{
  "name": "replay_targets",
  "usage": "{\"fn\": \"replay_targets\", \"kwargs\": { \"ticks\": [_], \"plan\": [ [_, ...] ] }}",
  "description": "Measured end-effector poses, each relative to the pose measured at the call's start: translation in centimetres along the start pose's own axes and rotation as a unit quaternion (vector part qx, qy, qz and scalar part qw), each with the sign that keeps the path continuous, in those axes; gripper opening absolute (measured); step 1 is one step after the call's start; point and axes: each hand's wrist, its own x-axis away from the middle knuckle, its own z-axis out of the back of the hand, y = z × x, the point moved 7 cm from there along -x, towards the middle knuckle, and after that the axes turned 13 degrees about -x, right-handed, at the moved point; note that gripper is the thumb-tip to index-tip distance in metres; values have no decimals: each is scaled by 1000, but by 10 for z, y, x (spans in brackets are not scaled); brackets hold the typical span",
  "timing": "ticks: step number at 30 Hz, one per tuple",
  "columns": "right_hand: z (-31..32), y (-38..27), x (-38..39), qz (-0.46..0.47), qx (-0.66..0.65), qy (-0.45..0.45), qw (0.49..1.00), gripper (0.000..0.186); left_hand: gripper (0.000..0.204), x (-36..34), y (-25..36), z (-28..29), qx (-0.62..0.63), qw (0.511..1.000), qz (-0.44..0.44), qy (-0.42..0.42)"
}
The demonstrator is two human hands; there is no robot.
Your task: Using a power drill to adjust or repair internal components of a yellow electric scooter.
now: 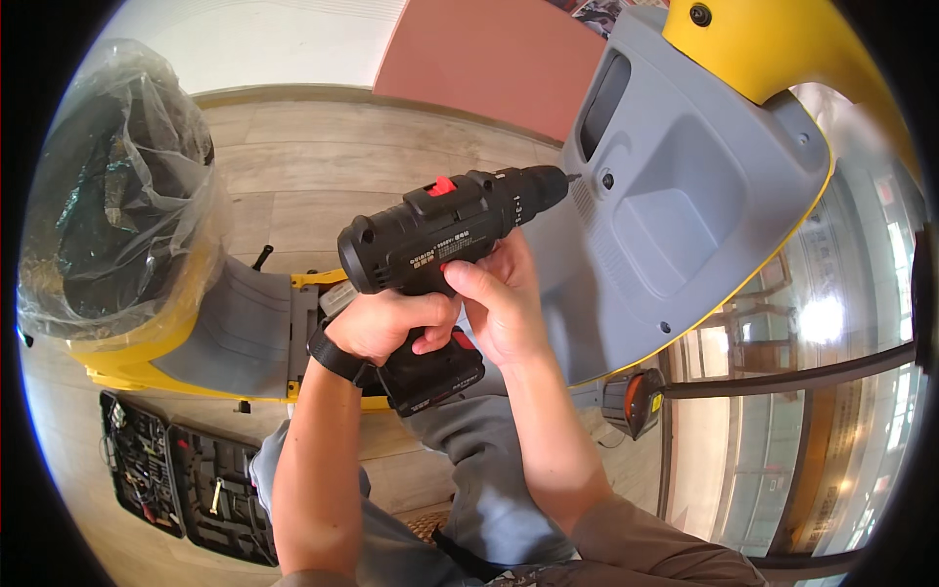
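Both hands on a cordless drill, seen from above. We find the black drill (440, 235) raised over a yellow-and-grey scooter, its bit (574, 178) directed at the grey panel (719, 161), near that panel's left edge. The bit's tip lies just beside a dark round fitting (607, 181); we cannot tell whether it touches the panel. The left hand (386, 328), with a black band (337, 357) at its wrist, is curled closed about the drill's handle, above the battery pack (430, 377). The right hand (504, 308) is partly closed against the drill, thumb along its side; its other fingers are largely hidden from us. To the left we note a plastic-wrapped seat (127, 196) and, on the floor (323, 147), an open tool case (240, 523).
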Motion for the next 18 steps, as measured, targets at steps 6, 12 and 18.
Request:
{"fn": "replay_targets", "kwargs": {
  "ticks": [6,12,18],
  "plan": [
    [0,2,-2,-13,47,-19,999,74,15,1,-5,9,69,997,15,-3],
    [10,3,-1,-49,-13,-38,998,77,17,-2,-5,5,31,999,23,-10],
    [9,-1,-2,-34,25,-31,999,75,13,-11,-3,8,25,999,28,-23]
  ]
}}
